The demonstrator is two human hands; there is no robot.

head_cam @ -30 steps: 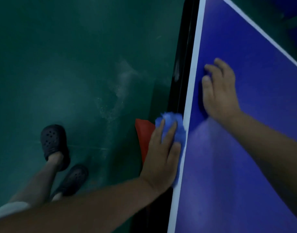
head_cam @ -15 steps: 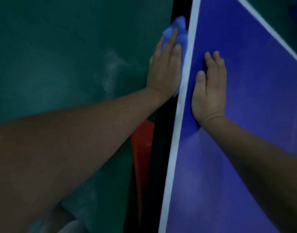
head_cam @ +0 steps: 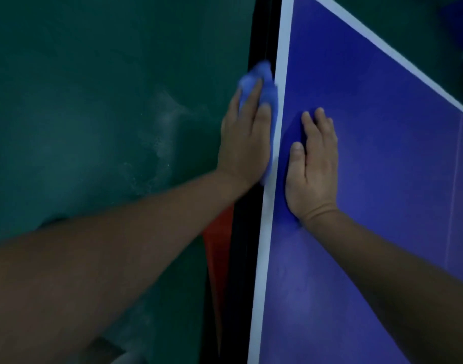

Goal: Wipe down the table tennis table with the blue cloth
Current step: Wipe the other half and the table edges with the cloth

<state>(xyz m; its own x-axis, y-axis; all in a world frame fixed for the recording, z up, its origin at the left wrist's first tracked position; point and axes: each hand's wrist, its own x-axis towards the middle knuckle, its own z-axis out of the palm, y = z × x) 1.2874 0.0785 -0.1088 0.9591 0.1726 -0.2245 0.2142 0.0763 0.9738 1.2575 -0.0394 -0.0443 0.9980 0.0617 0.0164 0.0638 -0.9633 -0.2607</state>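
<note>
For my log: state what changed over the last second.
The left hand slid the fluffy blue cloth forward along the white-lined side edge of the blue table tennis table, past the right hand. The right hand stayed flat on the table; nothing was let go.

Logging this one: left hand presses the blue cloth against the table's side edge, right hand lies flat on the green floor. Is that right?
Not quite. In the head view the right hand lies flat on the blue tabletop, not the green floor. The left hand does press the blue cloth against the side edge.
</note>
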